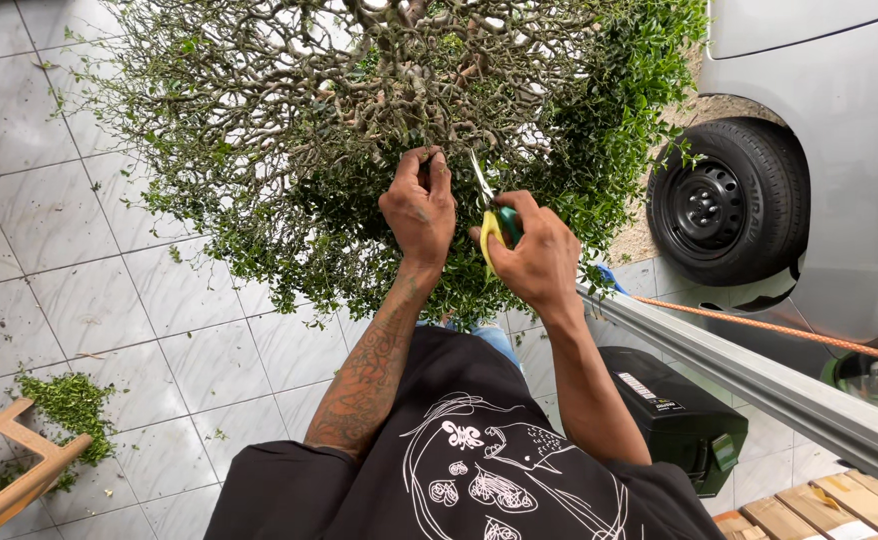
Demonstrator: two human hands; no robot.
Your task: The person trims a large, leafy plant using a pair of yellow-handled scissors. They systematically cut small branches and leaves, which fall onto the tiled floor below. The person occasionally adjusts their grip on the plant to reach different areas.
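A large bonsai-like shrub [359, 110] with pale twisted branches and small green leaves fills the top of the head view. My left hand [421, 208] pinches a twig among the lower branches. Just to its right, my right hand [534, 255] grips small scissors [492, 210] with green and yellow handles. Their blades point up into the twigs beside my left fingers. Both forearms reach up from my black printed shirt.
Pale floor tiles carry leaf clippings [71, 405] at the lower left, beside a wooden stool [4, 470]. A silver car with a black wheel [724, 200] stands at right. A metal rail [759, 385], orange rope [759, 325] and black box [674, 415] lie close by.
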